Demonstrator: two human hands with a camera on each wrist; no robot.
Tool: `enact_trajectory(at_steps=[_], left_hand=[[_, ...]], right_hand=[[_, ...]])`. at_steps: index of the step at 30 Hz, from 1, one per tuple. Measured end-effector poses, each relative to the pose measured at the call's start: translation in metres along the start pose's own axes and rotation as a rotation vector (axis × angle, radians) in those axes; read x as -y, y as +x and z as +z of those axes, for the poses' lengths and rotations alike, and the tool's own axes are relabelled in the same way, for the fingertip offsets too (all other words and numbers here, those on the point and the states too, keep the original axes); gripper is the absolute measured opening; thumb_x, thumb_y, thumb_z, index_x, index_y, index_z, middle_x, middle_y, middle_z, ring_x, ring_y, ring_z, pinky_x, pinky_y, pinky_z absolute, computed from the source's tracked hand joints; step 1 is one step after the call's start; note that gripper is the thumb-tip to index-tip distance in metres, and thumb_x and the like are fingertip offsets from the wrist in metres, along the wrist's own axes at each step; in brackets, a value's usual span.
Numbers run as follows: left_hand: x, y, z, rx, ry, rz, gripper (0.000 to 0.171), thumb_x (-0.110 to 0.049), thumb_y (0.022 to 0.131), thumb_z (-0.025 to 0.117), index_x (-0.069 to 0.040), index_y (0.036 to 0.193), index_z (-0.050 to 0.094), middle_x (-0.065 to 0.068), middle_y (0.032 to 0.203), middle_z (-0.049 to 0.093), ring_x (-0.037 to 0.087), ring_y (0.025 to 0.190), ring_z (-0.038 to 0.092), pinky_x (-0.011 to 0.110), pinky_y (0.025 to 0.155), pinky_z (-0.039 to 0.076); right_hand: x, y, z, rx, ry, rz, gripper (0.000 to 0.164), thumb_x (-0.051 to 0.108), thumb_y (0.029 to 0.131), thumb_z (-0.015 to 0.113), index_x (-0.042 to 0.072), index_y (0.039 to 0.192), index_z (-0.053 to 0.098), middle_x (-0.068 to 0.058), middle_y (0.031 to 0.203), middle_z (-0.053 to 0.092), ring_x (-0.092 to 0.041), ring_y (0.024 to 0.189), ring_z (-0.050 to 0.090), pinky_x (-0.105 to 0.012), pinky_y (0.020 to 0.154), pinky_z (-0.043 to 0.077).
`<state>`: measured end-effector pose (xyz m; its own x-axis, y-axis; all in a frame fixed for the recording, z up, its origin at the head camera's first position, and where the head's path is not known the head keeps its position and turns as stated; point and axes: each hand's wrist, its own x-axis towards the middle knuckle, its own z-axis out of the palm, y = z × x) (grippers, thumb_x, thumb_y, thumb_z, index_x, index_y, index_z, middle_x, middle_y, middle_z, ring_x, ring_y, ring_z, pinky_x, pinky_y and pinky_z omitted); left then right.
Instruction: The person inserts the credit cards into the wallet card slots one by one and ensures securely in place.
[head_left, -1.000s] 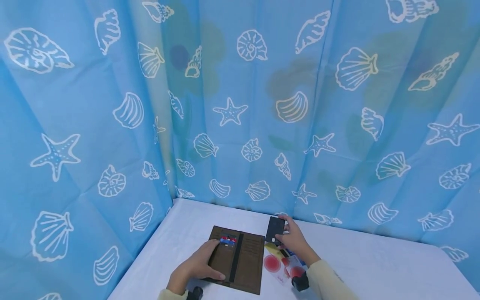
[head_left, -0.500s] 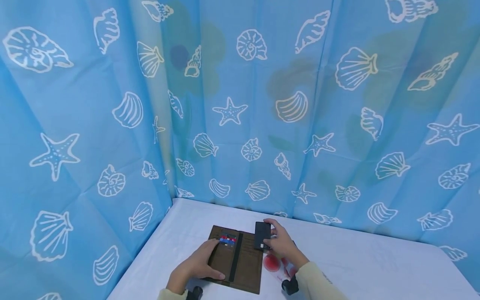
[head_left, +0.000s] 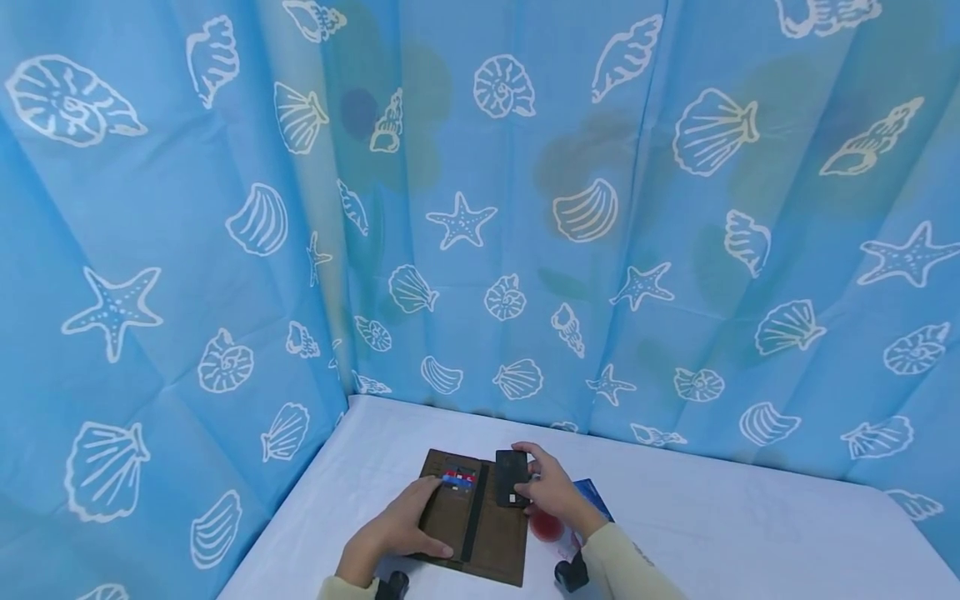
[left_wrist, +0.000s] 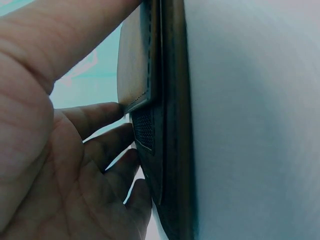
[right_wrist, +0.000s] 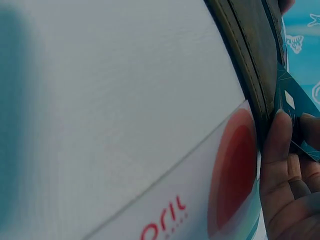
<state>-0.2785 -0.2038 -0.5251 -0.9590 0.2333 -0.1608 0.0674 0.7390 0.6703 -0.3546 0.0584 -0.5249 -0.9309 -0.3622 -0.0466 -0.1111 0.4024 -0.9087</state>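
A brown long wallet point(head_left: 495, 546) lies unfolded on the white table, a dark band running down its middle. My left hand point(head_left: 393, 529) rests at its left side. In the left wrist view the fingertips touch the edge of the wallet point(left_wrist: 172, 125), the thumb reaching across above them. My right hand point(head_left: 558, 492) pinches a black card point(head_left: 510, 477) over the wallet's right half. The chip of this card point(right_wrist: 305, 100) shows beside my thumb in the right wrist view. Red and blue cards point(head_left: 458, 478) sit in a slot on the left half.
A white card with a red circle point(head_left: 546, 527) lies right of the wallet, partly under my right hand. Behind that hand a blue card point(head_left: 594, 498) peeks out. A blue curtain point(head_left: 465, 333) with white shell prints hangs behind and left of the white table point(head_left: 712, 533).
My right hand has carried the black card leftward from above the loose cards to over the wallet's right half. My left hand has stayed in place.
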Motion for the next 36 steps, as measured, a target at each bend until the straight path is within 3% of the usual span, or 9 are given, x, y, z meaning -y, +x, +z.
enact_trajectory(at_steps=[7, 16, 22, 36], left_hand=[[-0.002, 0.001, 0.001, -0.012, 0.005, 0.003, 0.106, -0.036, 0.068, 0.091, -0.001, 0.15, 0.033, 0.022, 0.155, 0.034, 0.041, 0.142, 0.033, 0.063, 0.115, 0.031], [-0.002, 0.0, 0.001, -0.011, -0.007, 0.019, 0.106, -0.035, 0.068, 0.091, -0.001, 0.15, 0.033, 0.022, 0.155, 0.034, 0.041, 0.142, 0.034, 0.063, 0.115, 0.032], [-0.003, 0.0, 0.002, -0.01, -0.009, 0.016, 0.106, -0.035, 0.068, 0.091, -0.001, 0.15, 0.032, 0.022, 0.155, 0.034, 0.042, 0.142, 0.033, 0.064, 0.115, 0.031], [-0.003, -0.001, 0.002, -0.02, -0.005, -0.025, 0.106, -0.036, 0.067, 0.092, -0.002, 0.15, 0.034, 0.022, 0.155, 0.034, 0.042, 0.143, 0.032, 0.063, 0.116, 0.03]], right_hand=[[-0.001, 0.001, 0.003, -0.002, -0.061, 0.004, 0.064, -0.004, 0.088, 0.064, 0.015, 0.145, 0.043, -0.013, 0.104, 0.058, -0.023, 0.086, 0.061, -0.037, 0.068, 0.062], [0.001, 0.001, 0.007, -0.04, -0.147, -0.003, 0.061, -0.001, 0.084, 0.071, 0.014, 0.14, 0.048, -0.011, 0.096, 0.056, -0.019, 0.075, 0.058, -0.031, 0.064, 0.059], [0.004, 0.001, 0.009, -0.055, -0.195, 0.015, 0.06, 0.001, 0.083, 0.075, 0.014, 0.137, 0.051, -0.01, 0.098, 0.057, -0.019, 0.077, 0.057, -0.032, 0.067, 0.059], [-0.001, 0.006, 0.012, -0.033, -0.204, 0.039, 0.06, 0.002, 0.079, 0.078, 0.013, 0.132, 0.052, -0.008, 0.098, 0.061, -0.02, 0.079, 0.058, -0.032, 0.066, 0.059]])
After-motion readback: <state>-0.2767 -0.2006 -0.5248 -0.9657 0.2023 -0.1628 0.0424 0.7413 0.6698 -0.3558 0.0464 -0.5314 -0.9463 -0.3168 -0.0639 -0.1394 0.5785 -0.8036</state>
